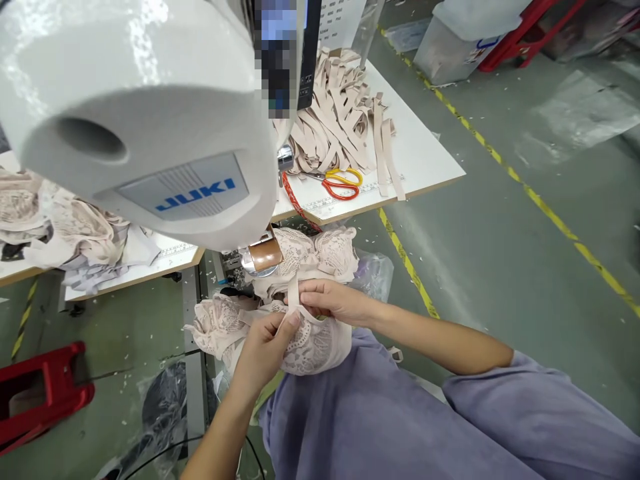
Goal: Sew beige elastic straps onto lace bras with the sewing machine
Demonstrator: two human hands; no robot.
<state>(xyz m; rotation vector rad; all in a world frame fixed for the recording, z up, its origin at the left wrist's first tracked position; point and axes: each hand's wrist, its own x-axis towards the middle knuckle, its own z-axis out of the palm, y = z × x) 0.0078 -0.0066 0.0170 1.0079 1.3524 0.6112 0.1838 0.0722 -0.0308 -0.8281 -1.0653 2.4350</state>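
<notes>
A beige lace bra (317,347) lies over my lap below the sewing machine head (200,133). My left hand (270,340) pinches its edge between thumb and fingers, at the base of a beige strap (293,292). Just to the upper right, my right hand (325,298) has its fingers closed on the same strap. More beige lace bras (313,253) hang behind my hands, near the machine's needle area, and another lace cup (217,323) is on the left.
Beige strips (335,110) are piled on the white table (425,167), with red and yellow scissors (343,185) at its near edge. More lace pieces (80,220) cover the left table. A red stool (45,393) stands at lower left, a plastic bin (460,40) at upper right.
</notes>
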